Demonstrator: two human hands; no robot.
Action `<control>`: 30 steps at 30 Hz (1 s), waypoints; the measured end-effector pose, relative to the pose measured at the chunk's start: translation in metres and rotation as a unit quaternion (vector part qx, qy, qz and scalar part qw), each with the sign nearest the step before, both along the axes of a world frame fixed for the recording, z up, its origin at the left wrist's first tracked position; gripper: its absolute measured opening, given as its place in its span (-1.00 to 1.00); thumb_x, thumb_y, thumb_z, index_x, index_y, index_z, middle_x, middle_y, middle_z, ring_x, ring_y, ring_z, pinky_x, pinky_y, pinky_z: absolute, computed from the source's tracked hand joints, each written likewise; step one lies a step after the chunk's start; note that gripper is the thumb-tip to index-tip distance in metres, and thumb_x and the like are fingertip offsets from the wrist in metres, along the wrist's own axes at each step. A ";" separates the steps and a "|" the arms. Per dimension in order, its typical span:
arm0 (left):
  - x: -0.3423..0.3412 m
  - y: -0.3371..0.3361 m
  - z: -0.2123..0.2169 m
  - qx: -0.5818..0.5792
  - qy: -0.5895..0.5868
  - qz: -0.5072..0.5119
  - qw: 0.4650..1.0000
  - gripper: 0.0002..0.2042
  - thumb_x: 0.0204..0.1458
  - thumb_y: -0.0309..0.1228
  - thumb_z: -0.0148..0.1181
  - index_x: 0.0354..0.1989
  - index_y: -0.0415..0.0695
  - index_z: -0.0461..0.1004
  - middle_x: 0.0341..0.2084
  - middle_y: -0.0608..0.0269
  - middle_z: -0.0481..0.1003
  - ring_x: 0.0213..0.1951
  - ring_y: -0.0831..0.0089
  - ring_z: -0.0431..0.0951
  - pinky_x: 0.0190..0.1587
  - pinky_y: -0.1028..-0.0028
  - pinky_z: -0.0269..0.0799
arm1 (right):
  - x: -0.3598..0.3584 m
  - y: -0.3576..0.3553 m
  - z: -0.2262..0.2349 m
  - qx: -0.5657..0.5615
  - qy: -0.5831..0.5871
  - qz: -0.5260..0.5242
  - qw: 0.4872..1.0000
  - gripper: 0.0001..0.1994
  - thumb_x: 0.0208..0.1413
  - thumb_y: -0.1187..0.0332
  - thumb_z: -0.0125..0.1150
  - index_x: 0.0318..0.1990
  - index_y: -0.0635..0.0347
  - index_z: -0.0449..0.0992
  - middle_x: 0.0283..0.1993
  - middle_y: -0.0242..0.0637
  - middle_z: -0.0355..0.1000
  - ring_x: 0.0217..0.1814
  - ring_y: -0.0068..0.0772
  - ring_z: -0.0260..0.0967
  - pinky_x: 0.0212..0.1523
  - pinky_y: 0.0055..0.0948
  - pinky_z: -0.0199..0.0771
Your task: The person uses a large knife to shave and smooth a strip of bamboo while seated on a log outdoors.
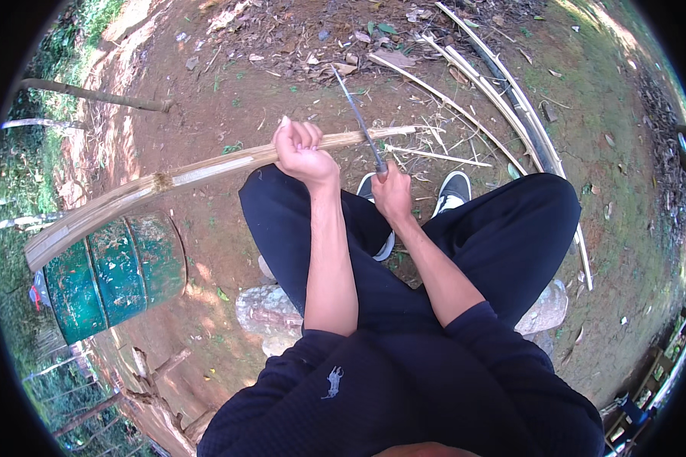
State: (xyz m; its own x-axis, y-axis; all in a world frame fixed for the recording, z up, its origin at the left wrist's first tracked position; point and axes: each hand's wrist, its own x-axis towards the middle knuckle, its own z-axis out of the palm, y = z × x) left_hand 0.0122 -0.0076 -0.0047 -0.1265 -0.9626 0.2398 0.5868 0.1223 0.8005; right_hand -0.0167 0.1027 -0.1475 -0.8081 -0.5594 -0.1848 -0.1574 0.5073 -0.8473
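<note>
A long split bamboo pole (225, 164) runs from the far left across in front of my knees, its narrow end lying past my left hand. My left hand (307, 154) is closed around it near that narrow end, above my left knee. In my right hand (393, 192) is the handle of a long, thin-bladed machete (355, 110), its tip directed forward and slightly left. The blade crosses the bamboo to the right of my left hand; whether it touches the pole I cannot tell. Pale shavings (442, 133) lie around the pole's narrow end.
Several pale split strips (472, 72) and a dark pole (522, 103) lie on the dirt at the right. A green metal drum (118, 274) stands at the left, beneath the bamboo's wide end. I sit on a log (265, 311); broken branches (156, 396) lie at lower left.
</note>
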 end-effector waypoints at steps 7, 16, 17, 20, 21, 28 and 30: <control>-0.006 0.006 0.003 -0.002 0.012 -0.014 1.000 -0.59 0.24 -0.38 -0.17 -0.70 0.01 -0.05 -0.81 0.45 -0.09 -0.75 0.59 -0.12 -0.62 0.47 -0.13 | -0.022 0.023 -0.037 0.069 -0.013 -0.039 0.997 -0.82 0.04 0.41 0.14 -0.28 0.37 0.45 -0.50 0.16 0.48 -0.38 0.24 0.49 -0.31 0.07 0.46; -0.025 0.007 0.009 -0.002 0.016 -0.039 0.999 -0.58 0.22 -0.38 -0.17 -0.73 0.02 -0.04 -0.82 0.46 -0.07 -0.75 0.60 -0.10 -0.62 0.48 -0.14 | -0.042 0.022 -0.067 0.081 0.033 -0.008 0.996 -0.77 -0.01 0.41 0.19 -0.22 0.38 0.49 -0.38 0.17 0.52 -0.28 0.19 0.53 -0.20 0.03 0.52; -0.019 0.007 0.003 0.010 0.016 -0.039 0.999 -0.58 0.22 -0.38 -0.18 -0.73 0.02 -0.04 -0.82 0.46 -0.07 -0.75 0.60 -0.11 -0.62 0.48 -0.15 | -0.035 0.021 -0.067 0.072 0.010 -0.031 0.997 -0.78 0.00 0.41 0.19 -0.23 0.38 0.49 -0.38 0.16 0.52 -0.28 0.20 0.53 -0.21 0.02 0.51; -0.012 0.010 0.010 -0.031 -0.008 -0.026 0.999 -0.59 0.23 -0.38 -0.20 -0.72 0.02 -0.03 -0.82 0.45 -0.07 -0.75 0.61 -0.11 -0.62 0.48 -0.15 | -0.010 0.011 -0.039 0.025 -0.020 -0.047 0.998 -0.79 0.00 0.42 0.18 -0.25 0.38 0.48 -0.42 0.15 0.51 -0.30 0.21 0.52 -0.24 0.01 0.49; -0.019 0.013 0.008 -0.039 -0.006 -0.028 0.999 -0.60 0.24 -0.38 -0.20 -0.71 0.02 -0.03 -0.82 0.45 -0.07 -0.75 0.61 -0.11 -0.62 0.48 -0.15 | -0.018 0.004 -0.033 -0.019 -0.022 -0.054 0.998 -0.79 -0.01 0.41 0.19 -0.25 0.37 0.48 -0.43 0.13 0.51 -0.31 0.21 0.51 -0.26 0.02 0.46; -0.007 -0.009 0.000 0.007 0.001 0.021 1.000 -0.59 0.25 -0.36 -0.20 -0.70 0.03 -0.06 -0.81 0.46 -0.10 -0.74 0.60 -0.11 -0.61 0.48 -0.13 | -0.038 0.008 -0.062 0.023 0.012 -0.045 0.999 -0.77 0.00 0.35 0.19 -0.33 0.39 0.43 -0.49 0.12 0.48 -0.37 0.23 0.48 -0.29 0.04 0.44; -0.008 -0.014 0.000 0.022 0.002 0.045 0.999 -0.59 0.25 -0.36 -0.20 -0.70 0.04 -0.07 -0.81 0.46 -0.09 -0.75 0.60 -0.11 -0.62 0.49 -0.14 | -0.035 0.002 -0.067 0.048 0.023 -0.027 0.998 -0.77 0.02 0.33 0.17 -0.28 0.37 0.44 -0.46 0.15 0.49 -0.35 0.27 0.48 -0.26 0.07 0.45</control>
State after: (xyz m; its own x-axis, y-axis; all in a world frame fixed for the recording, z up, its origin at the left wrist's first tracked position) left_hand 0.0044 -0.0221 -0.0045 -0.0389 -0.9796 0.1970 0.5775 0.1388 0.8045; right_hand -0.0513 0.1045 -0.2142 -0.8458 -0.4958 -0.1970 -0.1654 0.5947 -0.7867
